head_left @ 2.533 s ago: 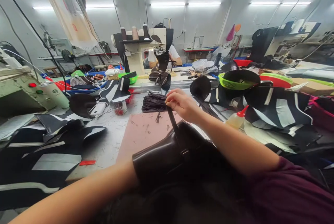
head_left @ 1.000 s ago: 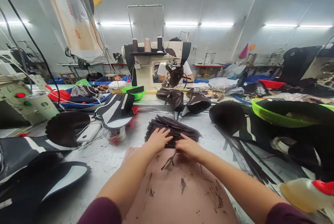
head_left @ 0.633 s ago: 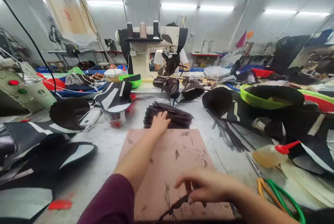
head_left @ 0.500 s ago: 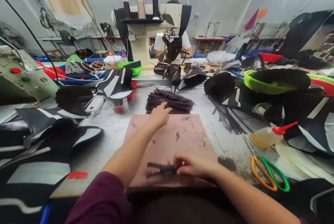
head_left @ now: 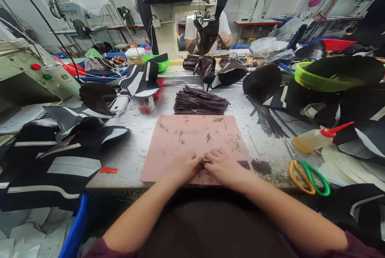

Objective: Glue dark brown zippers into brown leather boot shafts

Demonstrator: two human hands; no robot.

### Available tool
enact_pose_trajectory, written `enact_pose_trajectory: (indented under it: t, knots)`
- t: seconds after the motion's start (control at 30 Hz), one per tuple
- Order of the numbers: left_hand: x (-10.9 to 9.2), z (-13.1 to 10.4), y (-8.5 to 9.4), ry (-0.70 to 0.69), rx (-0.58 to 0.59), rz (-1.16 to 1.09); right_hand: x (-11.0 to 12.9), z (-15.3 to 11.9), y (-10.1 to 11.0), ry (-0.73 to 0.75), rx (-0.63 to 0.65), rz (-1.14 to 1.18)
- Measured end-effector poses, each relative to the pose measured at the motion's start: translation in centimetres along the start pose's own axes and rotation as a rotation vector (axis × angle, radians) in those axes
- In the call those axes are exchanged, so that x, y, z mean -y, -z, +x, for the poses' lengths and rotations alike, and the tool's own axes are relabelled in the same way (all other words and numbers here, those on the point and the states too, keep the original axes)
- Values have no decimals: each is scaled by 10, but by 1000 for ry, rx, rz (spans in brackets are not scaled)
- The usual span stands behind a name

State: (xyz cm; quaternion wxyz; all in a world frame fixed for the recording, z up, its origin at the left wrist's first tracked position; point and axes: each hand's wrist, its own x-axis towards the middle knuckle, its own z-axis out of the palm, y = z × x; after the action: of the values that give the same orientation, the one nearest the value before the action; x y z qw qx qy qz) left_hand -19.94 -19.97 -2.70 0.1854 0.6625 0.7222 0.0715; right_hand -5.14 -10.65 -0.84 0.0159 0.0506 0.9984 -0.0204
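My left hand (head_left: 187,166) and my right hand (head_left: 221,166) meet over the near part of a pink board (head_left: 171,137) marked with dark scraps. Between their fingertips they pinch a dark strip (head_left: 207,161), mostly covered by the fingers. A flat dark end (head_left: 243,164) shows on the board to the right of my right hand. Behind the board lies a stack of dark brown strips (head_left: 201,100). Just off the board's right edge rests a dark scrap (head_left: 261,166).
Scissors (head_left: 311,177) and a glue bottle (head_left: 313,141) lie on the right. Black leather pieces (head_left: 75,165) cover the left. A sewing machine (head_left: 168,17) with brown boots (head_left: 204,69) stands behind, and a person (head_left: 224,29) sits beyond it.
My left hand has come back from the strip stack to meet my right hand. The dark strip is now between both hands, and the view has tilted down.
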Motion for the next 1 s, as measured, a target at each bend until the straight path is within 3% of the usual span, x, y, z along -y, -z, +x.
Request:
enact_pose_trajectory:
  t: [0.17,0.33,0.47,0.7,0.8,1.0]
  knots:
    - [6,4,-1,76,-53,-182,26,-16,-21,-203,-76,-4]
    - [22,-15,7,340,-55,-435,34,-24,-49,-221,-317,30]
    - [31,-25,9,479,-3,-598,33,-22,-55,-260,-419,61]
    - [34,-29,8,475,10,-557,29,-22,-56,-218,-457,87]
    - [53,-20,28,454,-52,-405,28,-22,-63,-213,-527,111]
    - [127,29,103,603,-384,-15,27,-23,-69,-251,-680,194]
